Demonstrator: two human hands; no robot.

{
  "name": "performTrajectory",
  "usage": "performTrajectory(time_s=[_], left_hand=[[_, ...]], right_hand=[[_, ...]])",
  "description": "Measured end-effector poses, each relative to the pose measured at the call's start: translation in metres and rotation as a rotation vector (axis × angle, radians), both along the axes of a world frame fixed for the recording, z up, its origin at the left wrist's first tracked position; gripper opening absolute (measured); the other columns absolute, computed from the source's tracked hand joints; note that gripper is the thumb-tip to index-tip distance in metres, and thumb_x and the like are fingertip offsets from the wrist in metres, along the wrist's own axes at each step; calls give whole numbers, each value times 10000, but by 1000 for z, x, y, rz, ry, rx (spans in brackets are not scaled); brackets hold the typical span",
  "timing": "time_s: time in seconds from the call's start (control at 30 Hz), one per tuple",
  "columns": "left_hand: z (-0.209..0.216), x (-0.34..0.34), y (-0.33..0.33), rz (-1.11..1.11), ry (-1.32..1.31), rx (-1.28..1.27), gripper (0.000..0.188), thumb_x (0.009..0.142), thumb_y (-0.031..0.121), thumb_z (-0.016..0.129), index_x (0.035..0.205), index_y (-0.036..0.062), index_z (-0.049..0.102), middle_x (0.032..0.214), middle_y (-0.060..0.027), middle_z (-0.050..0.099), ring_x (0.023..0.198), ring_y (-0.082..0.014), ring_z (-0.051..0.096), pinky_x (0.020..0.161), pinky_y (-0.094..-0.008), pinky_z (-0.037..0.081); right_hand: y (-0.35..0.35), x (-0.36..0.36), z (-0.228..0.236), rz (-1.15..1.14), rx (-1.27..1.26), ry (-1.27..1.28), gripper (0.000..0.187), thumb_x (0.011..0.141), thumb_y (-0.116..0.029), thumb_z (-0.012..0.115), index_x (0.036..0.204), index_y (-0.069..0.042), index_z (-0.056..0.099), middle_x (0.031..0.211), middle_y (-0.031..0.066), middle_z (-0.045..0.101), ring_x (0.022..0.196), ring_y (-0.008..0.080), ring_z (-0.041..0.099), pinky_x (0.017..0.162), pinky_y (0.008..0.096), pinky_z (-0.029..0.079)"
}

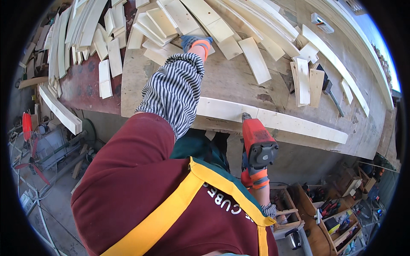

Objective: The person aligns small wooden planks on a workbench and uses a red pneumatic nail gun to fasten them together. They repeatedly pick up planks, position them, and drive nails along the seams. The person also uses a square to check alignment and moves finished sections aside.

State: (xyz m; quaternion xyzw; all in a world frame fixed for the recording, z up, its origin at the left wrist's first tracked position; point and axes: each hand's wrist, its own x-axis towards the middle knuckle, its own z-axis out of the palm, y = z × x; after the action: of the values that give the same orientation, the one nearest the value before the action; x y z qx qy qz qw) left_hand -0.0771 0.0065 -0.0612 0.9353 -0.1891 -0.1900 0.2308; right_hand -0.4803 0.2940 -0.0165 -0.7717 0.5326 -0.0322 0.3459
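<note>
Right hand: wrapped round red power tool
Left hand: at wood pieces, grip can't tell
Tool position: nose at long board, surface near edge
Boxes: wooden boxes lower right, assorted small items inside

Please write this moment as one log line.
left hand: at loose boards | right hand: grips red power tool | tool tip: over long pale board, contact unclear

Long board: along near edge of tabletop | power tool: in right grip, nose over long board | left grip: at board pile, far side | fan: lower left | wooden crate: lower right, below tabletop
</note>
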Motion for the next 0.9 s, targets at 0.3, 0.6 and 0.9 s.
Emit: performTrajectory(time_s=[0.3,0.6,0.9], left_hand=[[20,52,46,17,694,-367,672,740,448,796,1208,14,587,1049,-173,665,867,-301,667,760,-450,559],[62,89,227,-162,1512,-585,564,843,265,690,1317,23,504,1050,-85,606,856,-231,616,817,-379,528],[77,33,288,-317,1422,-441,768,775,194,746,1446,67,394,1019,-50,559,791,-195,596,723,-365,538]], right_hand=[[-26,-4,-17,-10,38,-282,110,920,-186,642,1004,-123,607,788,27,588,676,171,563,586,322,488],[-34,-1,39,59,-33,-100,462,907,-263,579,1344,-115,548,1378,115,543,1265,311,504,1105,424,380],[-18,-120,76,-554,206,61,424,792,-316,720,1143,-83,670,1018,92,722,936,242,677,848,373,529]])
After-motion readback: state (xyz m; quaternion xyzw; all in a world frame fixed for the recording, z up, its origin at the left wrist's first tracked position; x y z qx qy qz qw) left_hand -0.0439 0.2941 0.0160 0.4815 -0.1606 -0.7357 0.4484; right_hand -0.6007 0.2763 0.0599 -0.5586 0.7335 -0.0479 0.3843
